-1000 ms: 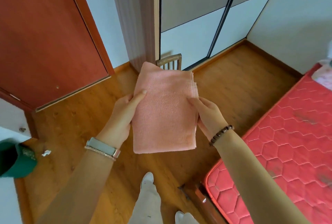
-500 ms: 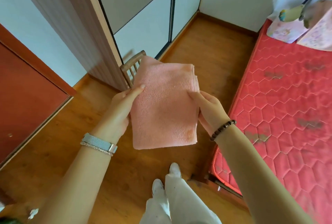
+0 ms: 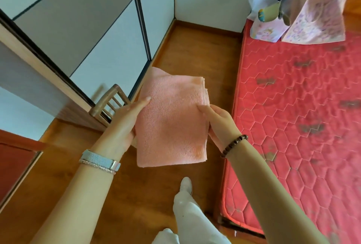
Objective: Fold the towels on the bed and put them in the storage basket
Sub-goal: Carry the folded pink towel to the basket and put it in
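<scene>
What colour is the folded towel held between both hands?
The towel is plain salmon pink, no pattern; head view.

The pink terry towel (image 3: 172, 122), folded to a thick rectangle, is held flat in the air. The left hand (image 3: 123, 126) pinches its left edge, the right hand (image 3: 218, 120) its right edge.

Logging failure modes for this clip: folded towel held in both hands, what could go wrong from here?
1. The left hand and right hand pinch the pink towel only at its side edges, above the wooden floor; its layers, already offset at the top right corner, might slide apart.
2. The wooden chair shows right beside the left hand; the towel could snag on it.
</scene>
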Motion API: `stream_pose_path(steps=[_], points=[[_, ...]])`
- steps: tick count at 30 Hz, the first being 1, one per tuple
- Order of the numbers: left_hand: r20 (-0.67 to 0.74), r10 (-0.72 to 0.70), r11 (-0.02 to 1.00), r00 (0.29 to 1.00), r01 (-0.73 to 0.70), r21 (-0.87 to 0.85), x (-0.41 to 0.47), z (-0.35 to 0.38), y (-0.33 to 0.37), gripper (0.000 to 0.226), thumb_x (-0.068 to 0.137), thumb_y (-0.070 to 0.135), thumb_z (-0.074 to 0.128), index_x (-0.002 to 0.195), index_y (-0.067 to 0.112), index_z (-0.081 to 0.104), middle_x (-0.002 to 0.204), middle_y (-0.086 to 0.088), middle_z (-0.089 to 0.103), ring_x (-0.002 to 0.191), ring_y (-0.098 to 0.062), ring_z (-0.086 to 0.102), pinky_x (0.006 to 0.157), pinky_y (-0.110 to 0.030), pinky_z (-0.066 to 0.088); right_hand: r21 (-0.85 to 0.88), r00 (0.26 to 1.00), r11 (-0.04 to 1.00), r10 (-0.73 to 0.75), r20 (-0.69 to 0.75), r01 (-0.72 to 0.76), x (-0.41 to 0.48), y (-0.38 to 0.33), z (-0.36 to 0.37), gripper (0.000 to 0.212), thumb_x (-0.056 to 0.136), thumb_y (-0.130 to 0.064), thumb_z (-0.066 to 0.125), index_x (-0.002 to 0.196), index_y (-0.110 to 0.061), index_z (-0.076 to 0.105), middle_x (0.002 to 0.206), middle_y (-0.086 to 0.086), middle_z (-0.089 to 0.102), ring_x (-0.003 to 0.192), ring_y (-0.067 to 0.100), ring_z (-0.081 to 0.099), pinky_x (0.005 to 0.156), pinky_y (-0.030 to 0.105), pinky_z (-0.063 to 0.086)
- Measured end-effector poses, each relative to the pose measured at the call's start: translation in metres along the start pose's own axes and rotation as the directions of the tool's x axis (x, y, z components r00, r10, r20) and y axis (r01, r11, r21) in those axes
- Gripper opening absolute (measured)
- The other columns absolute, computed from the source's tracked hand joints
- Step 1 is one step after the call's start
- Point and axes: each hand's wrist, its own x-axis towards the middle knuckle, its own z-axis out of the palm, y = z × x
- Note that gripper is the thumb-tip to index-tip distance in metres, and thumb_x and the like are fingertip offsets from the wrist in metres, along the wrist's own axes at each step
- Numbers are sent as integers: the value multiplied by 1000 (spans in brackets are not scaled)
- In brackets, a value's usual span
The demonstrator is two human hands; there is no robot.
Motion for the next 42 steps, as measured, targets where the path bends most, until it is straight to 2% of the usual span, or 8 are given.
stream_pose_path(steps=[4,11,20,25,29,32,35,42], points=[[10,10,1000,1000,-10,9,36,34,30,30,87,40,70,110,21,70,113,-1,71,107,-19,66,87,-37,51,-9,1000,1000,-19,-11,19,40,-29,-21,48,92,-36,62,110,8,61,93,10,64,86,24,62,93,54,52],[104,13,998,995,-19,52,83,84,65,59,74,51,72,123,18,68,117,-3,72,111,-23,66,90,-39,52,41,996,998,-33,-84,36,90,-61,-56,34,93,-34,61,98,0,65,89,7,63,84,21,59,82,36,52],[195,-18,991,981,-9,134,150,163,108,25,87,44,69,99,23,74,106,0,74,102,-22,66,81,-38,51,170,979,983,-30,-203,65,146,-91,-105,47,91,-35,63,111,8,61,96,13,62,87,27,58,95,52,50],[294,6,984,956,-58,169,199,211,138,16,90,42,66,94,28,71,108,3,71,103,-19,64,75,-32,48,239,960,962,-66,-272,134,188,-120,-132,77,72,-48,72,113,15,54,93,13,56,85,27,51,79,43,45],[351,9,977,936,-83,196,243,242,168,28,86,46,69,105,26,74,108,4,74,106,-19,66,87,-37,52,271,949,950,-68,-308,156,230,-147,-148,91,63,-53,72,117,16,48,99,32,57,90,24,49,97,57,47],[397,13,969,918,-109,221,279,259,193,37,86,46,69,113,22,74,107,4,76,107,-20,68,94,-42,53,291,946,946,-48,-321,147,265,-168,-156,77,69,-47,71,110,15,55,95,12,55,88,26,50,91,56,47],[406,6,965,914,-112,238,314,275,216,36,86,46,69,112,21,73,100,6,76,104,-19,68,90,-40,53,305,932,943,-14,-362,133,300,-188,-159,61,76,-42,70,105,11,61,94,12,56,87,27,53,81,43,45],[414,8,958,910,-126,259,373,308,258,30,87,44,68,107,23,75,96,7,76,101,-20,67,83,-36,52,274,931,953,-26,-363,133,358,-230,-167,40,72,-45,69,94,-15,57,91,8,48,82,25,45,73,40,37]])
